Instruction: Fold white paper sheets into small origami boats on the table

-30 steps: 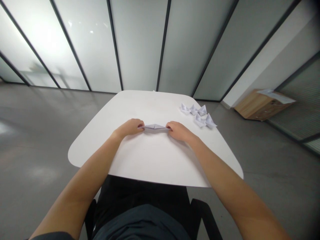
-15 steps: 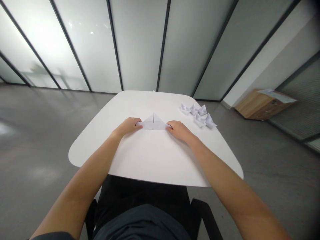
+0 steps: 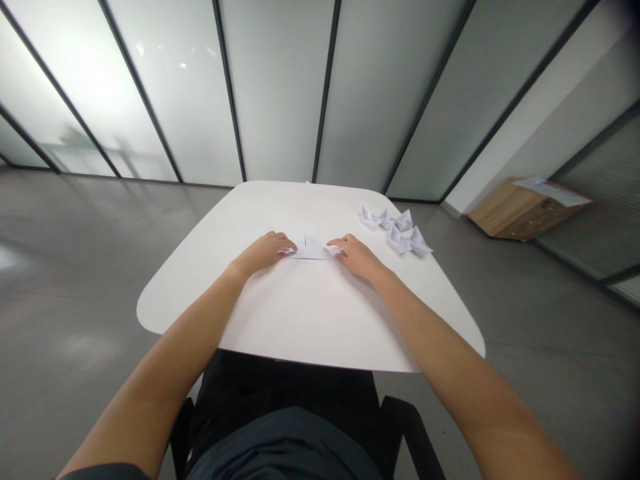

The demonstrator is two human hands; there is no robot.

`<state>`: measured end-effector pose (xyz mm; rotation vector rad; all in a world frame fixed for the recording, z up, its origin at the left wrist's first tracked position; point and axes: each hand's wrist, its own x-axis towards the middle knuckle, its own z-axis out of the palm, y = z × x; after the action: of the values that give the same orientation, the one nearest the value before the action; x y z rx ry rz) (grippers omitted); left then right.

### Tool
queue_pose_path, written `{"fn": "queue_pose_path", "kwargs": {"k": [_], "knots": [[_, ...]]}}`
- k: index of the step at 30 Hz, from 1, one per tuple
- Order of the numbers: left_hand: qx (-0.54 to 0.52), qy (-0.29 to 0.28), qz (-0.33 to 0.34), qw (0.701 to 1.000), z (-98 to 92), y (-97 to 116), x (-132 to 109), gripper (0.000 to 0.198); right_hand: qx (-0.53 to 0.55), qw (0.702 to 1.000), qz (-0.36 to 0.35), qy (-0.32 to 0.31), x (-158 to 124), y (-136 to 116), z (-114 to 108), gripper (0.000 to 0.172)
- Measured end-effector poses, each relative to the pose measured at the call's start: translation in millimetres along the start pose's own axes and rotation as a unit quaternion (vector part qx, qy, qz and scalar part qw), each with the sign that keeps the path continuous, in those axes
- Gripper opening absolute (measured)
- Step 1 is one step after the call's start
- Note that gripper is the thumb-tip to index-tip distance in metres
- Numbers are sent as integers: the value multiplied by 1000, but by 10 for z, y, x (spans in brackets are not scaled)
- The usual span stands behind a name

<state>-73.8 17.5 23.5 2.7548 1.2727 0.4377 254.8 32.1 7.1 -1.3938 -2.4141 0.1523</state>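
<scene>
A white rounded table point(image 3: 305, 313) stands on a grey polished floor point(image 3: 75, 267) before frosted glass panels point(image 3: 280, 87); a wooden box point(image 3: 525, 210) sits beyond it at two o'clock. White paper boats point(image 3: 397, 230) cluster at about two o'clock from the work. White on white, the folded paper point(image 3: 311, 249) is hard to make out, its ends covered by the left hand point(image 3: 263, 253) at nine o'clock and right hand point(image 3: 356, 259) at three. The curled fingers point(image 3: 286, 243) touch it, though whether they pinch or merely press, I cannot tell.
</scene>
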Motion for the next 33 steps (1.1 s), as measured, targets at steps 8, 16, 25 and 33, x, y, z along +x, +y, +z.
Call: {"fn": "queue_pose_path", "kwargs": {"k": [8, 16, 25, 33], "knots": [[48, 13, -74, 996, 49, 277, 90, 23, -95, 992, -81, -36, 87, -265, 5, 33], [83, 32, -159, 983, 164, 506, 207, 38, -85, 996, -7, 10, 137, -595, 133, 23], [12, 36, -155, 987, 228, 335, 204, 30, -6, 1000, 18, 2, 176, -502, 195, 14], [-43, 26, -123, 991, 170, 53, 148, 23, 29, 999, 25, 15, 152, -147, 153, 16]]}}
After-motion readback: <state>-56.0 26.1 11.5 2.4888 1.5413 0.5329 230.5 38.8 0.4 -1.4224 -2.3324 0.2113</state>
